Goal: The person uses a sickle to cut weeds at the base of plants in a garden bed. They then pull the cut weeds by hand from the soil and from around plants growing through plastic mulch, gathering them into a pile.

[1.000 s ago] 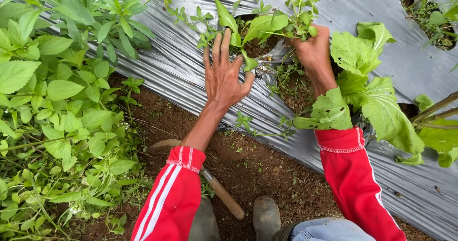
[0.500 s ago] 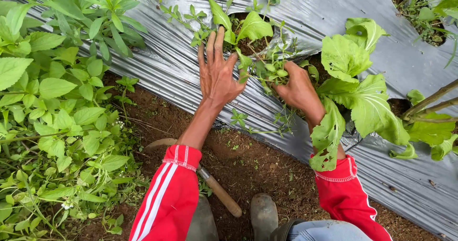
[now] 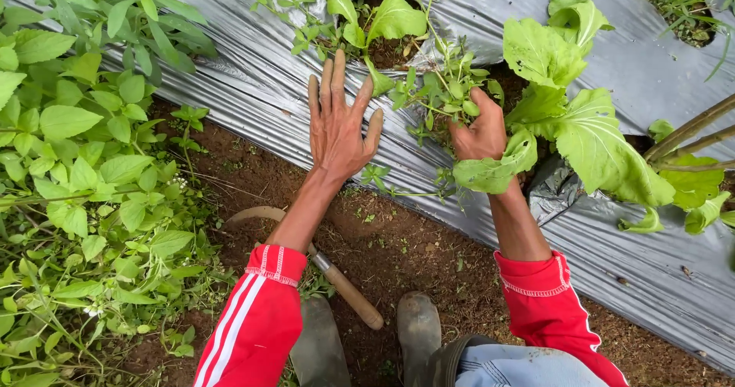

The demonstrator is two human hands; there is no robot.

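Note:
My left hand [image 3: 339,123] lies flat with fingers spread on the silver plastic mulch [image 3: 253,88], just below a planting hole. My right hand [image 3: 481,136] is closed around a bunch of small-leaved weeds [image 3: 448,92] growing beside a broad-leaved green vegetable plant [image 3: 570,119]. One large leaf partly covers my right wrist. Both arms wear red sleeves with white trim. A second young plant [image 3: 383,19] grows in the hole above my left hand.
A sickle with a wooden handle [image 3: 348,295] lies on the bare soil between my arms, near my rubber boots [image 3: 417,329]. Dense green weeds [image 3: 84,165] fill the left side. Bamboo stakes [image 3: 689,134] cross at the right.
My right hand has drawn down and left, away from the far hole, and now grips weeds nearer the mulch edge. My left hand has stayed spread on the plastic.

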